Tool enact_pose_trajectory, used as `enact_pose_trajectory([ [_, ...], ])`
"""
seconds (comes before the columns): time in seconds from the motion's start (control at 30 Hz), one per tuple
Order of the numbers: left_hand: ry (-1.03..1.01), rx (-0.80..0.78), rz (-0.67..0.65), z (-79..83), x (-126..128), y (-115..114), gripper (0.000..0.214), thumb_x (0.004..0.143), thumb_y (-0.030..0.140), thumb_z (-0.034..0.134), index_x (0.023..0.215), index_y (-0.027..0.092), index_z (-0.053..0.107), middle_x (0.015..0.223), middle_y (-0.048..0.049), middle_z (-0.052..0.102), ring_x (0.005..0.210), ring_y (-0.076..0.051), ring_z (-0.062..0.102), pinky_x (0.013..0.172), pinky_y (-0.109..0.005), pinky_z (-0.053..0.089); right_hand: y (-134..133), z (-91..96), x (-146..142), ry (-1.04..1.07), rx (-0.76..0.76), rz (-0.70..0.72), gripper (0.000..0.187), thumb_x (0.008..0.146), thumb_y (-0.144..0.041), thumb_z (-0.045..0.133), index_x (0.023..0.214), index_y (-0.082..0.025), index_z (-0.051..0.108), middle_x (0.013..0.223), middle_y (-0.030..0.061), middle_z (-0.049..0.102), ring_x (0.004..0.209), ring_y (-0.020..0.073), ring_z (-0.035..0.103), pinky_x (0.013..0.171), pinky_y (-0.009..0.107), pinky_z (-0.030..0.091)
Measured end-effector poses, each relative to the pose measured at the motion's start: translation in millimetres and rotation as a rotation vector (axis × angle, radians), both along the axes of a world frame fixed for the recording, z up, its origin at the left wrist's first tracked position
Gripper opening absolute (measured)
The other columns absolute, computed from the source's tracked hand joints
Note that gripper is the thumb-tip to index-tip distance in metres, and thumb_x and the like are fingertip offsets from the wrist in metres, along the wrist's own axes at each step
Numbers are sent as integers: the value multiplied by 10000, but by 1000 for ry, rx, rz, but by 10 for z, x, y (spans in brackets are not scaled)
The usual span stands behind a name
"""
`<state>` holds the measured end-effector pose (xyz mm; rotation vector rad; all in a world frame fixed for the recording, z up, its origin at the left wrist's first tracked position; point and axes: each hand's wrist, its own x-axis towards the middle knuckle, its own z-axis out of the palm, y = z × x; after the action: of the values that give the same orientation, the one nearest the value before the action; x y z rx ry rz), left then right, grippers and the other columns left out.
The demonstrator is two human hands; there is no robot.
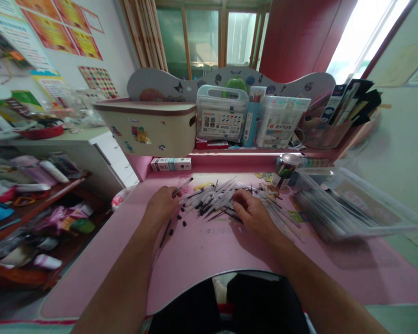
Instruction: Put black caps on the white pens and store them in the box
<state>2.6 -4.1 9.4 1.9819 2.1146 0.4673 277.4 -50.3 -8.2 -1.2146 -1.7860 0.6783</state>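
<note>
On the pink desk (202, 260) lies a loose heap of slim clear and black pen parts (212, 199), pointing in many directions. My left hand (162, 204), at the heap's left side, is closed on a thin pen (184, 186) with a dark end that points up and right. Several small black caps (184, 223) are scattered beside that hand, and a dark thin stick (165, 234) lies just below it. My right hand (252, 208) rests at the right side of the heap, fingers bent over the pens and thumb apart. Its fingertips touch or nearly touch the pens.
A clear plastic bin (400, 222) with long thin pieces inside stands at the right. Behind the heap are a drink can (286, 170) and a small box (170, 163). The shelf above carries a cream storage box (149, 130), marker cases (223, 113) and a pen holder (325, 134).
</note>
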Motion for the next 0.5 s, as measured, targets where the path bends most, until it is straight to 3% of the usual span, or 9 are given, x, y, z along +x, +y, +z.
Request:
enact_pose_trajectory([
  [0.1,161,-102,-45,-66,-33,37,232,781,239,544,882,176,743,943,-131,735,849,-264,680,685,-306,452,1,1,-5,-8,-5,10,107,886,-224,505,909,-191,604,866,36,660,798,174,591,747,294,439],
  [0.23,198,-152,-57,-118,-42,73,220,760,247,576,869,163,747,930,-150,751,853,-283,690,652,-306,437,-1,7,-9,-17,-11,17,106,881,-222,504,907,-192,602,858,38,660,786,176,589,745,301,441],
  [0.5,168,-95,-38,-68,-39,32,217,756,294,567,857,178,720,899,-134,750,829,-284,678,636,-314,417,-1,-14,-9,-3,-26,46,101,893,-221,498,913,-193,593,872,37,653,808,173,594,755,294,442],
])
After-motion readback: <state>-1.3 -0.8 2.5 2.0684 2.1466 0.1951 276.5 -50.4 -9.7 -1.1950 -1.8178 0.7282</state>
